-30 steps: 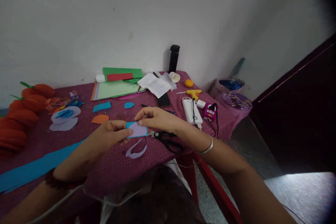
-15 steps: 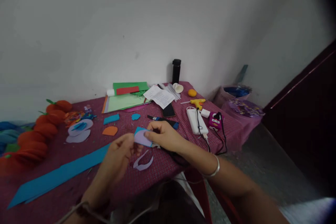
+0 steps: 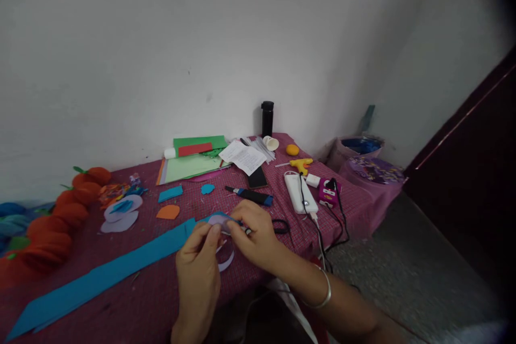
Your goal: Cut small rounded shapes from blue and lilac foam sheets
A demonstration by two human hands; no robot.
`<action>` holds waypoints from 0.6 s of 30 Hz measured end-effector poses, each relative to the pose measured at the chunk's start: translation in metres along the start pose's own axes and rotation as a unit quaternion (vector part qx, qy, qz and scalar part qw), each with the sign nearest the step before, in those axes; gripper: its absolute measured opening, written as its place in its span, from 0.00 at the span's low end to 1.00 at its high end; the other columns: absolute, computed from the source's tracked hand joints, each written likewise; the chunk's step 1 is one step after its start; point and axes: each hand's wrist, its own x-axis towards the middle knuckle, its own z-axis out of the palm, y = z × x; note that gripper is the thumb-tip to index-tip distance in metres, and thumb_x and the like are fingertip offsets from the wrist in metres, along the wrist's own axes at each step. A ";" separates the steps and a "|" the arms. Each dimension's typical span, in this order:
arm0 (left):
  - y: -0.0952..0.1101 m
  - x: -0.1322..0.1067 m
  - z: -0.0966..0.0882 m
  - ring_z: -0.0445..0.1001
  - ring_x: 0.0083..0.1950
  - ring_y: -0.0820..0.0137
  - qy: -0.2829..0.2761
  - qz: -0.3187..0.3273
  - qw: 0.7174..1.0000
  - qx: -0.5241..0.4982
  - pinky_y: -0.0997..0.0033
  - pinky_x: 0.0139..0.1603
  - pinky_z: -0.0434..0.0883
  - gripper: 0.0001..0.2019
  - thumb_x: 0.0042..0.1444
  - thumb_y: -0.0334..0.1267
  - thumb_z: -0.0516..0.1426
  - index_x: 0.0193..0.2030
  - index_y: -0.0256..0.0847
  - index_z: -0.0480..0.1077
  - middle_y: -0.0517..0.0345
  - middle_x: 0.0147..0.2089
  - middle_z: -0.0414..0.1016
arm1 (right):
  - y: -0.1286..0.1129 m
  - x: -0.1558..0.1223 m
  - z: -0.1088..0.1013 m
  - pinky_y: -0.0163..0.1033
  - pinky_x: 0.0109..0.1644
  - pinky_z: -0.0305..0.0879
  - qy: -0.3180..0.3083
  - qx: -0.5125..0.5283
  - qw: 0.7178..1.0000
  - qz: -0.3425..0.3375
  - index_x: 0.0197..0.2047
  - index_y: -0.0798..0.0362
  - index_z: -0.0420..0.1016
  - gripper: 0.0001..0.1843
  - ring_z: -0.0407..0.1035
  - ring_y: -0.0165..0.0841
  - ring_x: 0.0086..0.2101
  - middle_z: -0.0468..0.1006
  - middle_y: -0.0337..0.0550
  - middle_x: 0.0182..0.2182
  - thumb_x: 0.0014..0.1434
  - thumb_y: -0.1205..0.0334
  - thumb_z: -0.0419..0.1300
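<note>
Now, above the near part of the cloth-covered counter, your left hand pinches the lavender cutout at its near edge, and your right hand pinches its right end, with blue paper layered behind. To handle it well, hold both layers flush, press lightly to avoid creases, and steer clear of the black scissors, partly hidden by your right hand. As for writing, the white sheet bears lines too small to read; the purple adapter carries illegible markings.
</note>
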 end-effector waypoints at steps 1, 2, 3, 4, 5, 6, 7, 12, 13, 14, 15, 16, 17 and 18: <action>0.000 0.000 -0.002 0.64 0.29 0.70 0.002 0.016 1.000 0.016 0.72 0.32 0.65 0.12 0.54 0.45 0.61 0.25 0.42 0.70 0.62 0.26 0.66 | 0.001 -0.001 0.000 0.38 0.37 0.60 0.003 0.004 1.000 -0.005 0.28 0.51 0.67 0.10 0.65 0.33 0.30 0.70 0.40 0.26 0.62 0.62 0.55; 0.001 0.000 -0.004 0.65 0.31 0.69 0.004 0.032 0.999 0.034 0.72 0.33 0.65 0.11 0.54 0.44 0.60 0.25 0.42 0.70 0.61 0.28 0.66 | 0.002 -0.001 0.000 0.38 0.37 0.60 0.003 0.014 1.000 -0.003 0.28 0.51 0.67 0.10 0.65 0.32 0.30 0.70 0.40 0.26 0.62 0.62 0.55; 0.002 0.001 -0.007 0.65 0.32 0.68 0.001 0.047 0.997 0.055 0.72 0.35 0.65 0.10 0.55 0.43 0.60 0.26 0.43 0.71 0.61 0.29 0.67 | 0.004 -0.002 -0.001 0.38 0.37 0.60 0.000 0.032 0.999 0.008 0.28 0.51 0.68 0.10 0.65 0.32 0.30 0.70 0.40 0.26 0.62 0.61 0.56; 0.003 0.001 -0.010 0.66 0.34 0.68 -0.005 0.060 0.995 0.076 0.71 0.37 0.65 0.09 0.55 0.42 0.60 0.26 0.43 0.72 0.60 0.31 0.68 | 0.005 -0.002 -0.002 0.38 0.37 0.60 -0.009 0.058 0.998 0.026 0.28 0.51 0.68 0.11 0.65 0.32 0.30 0.70 0.40 0.26 0.62 0.60 0.56; 0.004 0.002 -0.013 0.67 0.36 0.67 -0.015 0.068 0.993 0.094 0.71 0.39 0.65 0.09 0.55 0.42 0.60 0.26 0.43 0.73 0.60 0.32 0.69 | 0.006 -0.002 -0.003 0.37 0.36 0.60 -0.022 0.090 0.994 0.051 0.28 0.52 0.68 0.11 0.64 0.32 0.30 0.70 0.40 0.26 0.62 0.59 0.57; 0.006 0.003 -0.015 0.67 0.36 0.67 -0.029 0.071 0.991 0.109 0.71 0.39 0.65 0.09 0.55 0.41 0.60 0.26 0.44 0.73 0.59 0.33 0.70 | 0.006 -0.002 -0.004 0.37 0.36 0.60 -0.040 0.128 0.988 0.083 0.28 0.52 0.68 0.12 0.64 0.31 0.30 0.69 0.39 0.26 0.61 0.57 0.57; 0.006 0.004 -0.018 0.66 0.36 0.67 -0.042 0.070 0.990 0.118 0.71 0.38 0.64 0.09 0.55 0.41 0.60 0.26 0.44 0.73 0.60 0.32 0.69 | 0.007 -0.001 -0.005 0.36 0.35 0.60 -0.058 0.167 0.977 0.118 0.27 0.52 0.68 0.13 0.63 0.30 0.29 0.69 0.38 0.26 0.60 0.55 0.58; 0.005 0.004 -0.021 0.59 0.28 0.71 -0.081 0.024 0.992 0.094 0.73 0.28 0.59 0.12 0.55 0.41 0.60 0.23 0.43 0.67 0.64 0.27 0.59 | 0.008 0.000 -0.007 0.34 0.31 0.58 -0.106 0.303 0.915 0.245 0.29 0.53 0.67 0.19 0.59 0.27 0.26 0.66 0.35 0.24 0.54 0.45 0.63; 0.005 0.003 -0.021 0.58 0.28 0.71 -0.087 0.017 0.992 0.088 0.73 0.27 0.58 0.12 0.55 0.40 0.60 0.23 0.42 0.66 0.64 0.26 0.58 | 0.009 0.000 -0.007 0.34 0.31 0.57 -0.105 0.311 0.909 0.256 0.29 0.53 0.67 0.20 0.59 0.27 0.25 0.65 0.34 0.24 0.52 0.45 0.64; 0.004 0.003 -0.020 0.58 0.28 0.72 -0.093 0.011 0.992 0.087 0.74 0.27 0.58 0.13 0.55 0.40 0.60 0.22 0.42 0.66 0.64 0.26 0.58 | 0.009 0.000 -0.007 0.33 0.31 0.57 -0.104 0.317 0.905 0.265 0.29 0.53 0.67 0.20 0.58 0.26 0.25 0.65 0.34 0.24 0.52 0.45 0.65; 0.005 0.003 -0.020 0.58 0.28 0.72 -0.096 0.008 0.991 0.090 0.74 0.27 0.58 0.13 0.55 0.39 0.60 0.22 0.42 0.65 0.64 0.26 0.58 | 0.010 0.000 -0.006 0.33 0.30 0.56 -0.103 0.321 0.901 0.272 0.29 0.53 0.68 0.20 0.57 0.26 0.25 0.65 0.33 0.24 0.51 0.45 0.66; 0.005 0.003 -0.020 0.59 0.28 0.72 -0.099 0.006 0.991 0.095 0.74 0.27 0.58 0.13 0.55 0.39 0.60 0.22 0.42 0.65 0.64 0.26 0.59 | 0.010 0.000 -0.006 0.33 0.30 0.56 -0.102 0.326 0.898 0.279 0.29 0.53 0.68 0.19 0.57 0.26 0.25 0.64 0.33 0.24 0.51 0.46 0.66; 0.006 0.003 -0.020 0.59 0.28 0.72 -0.101 0.005 0.990 0.099 0.74 0.28 0.58 0.12 0.54 0.38 0.60 0.22 0.42 0.65 0.64 0.26 0.59 | 0.011 0.000 -0.005 0.33 0.30 0.55 -0.103 0.331 0.894 0.283 0.29 0.53 0.68 0.19 0.57 0.26 0.24 0.64 0.33 0.23 0.51 0.46 0.66; 0.007 0.002 -0.019 0.60 0.28 0.72 -0.104 0.005 0.989 0.103 0.74 0.27 0.58 0.12 0.54 0.38 0.60 0.22 0.42 0.65 0.64 0.26 0.60 | 0.012 0.000 -0.005 0.32 0.29 0.55 -0.103 0.337 0.891 0.287 0.29 0.53 0.68 0.18 0.56 0.26 0.24 0.64 0.33 0.23 0.51 0.47 0.66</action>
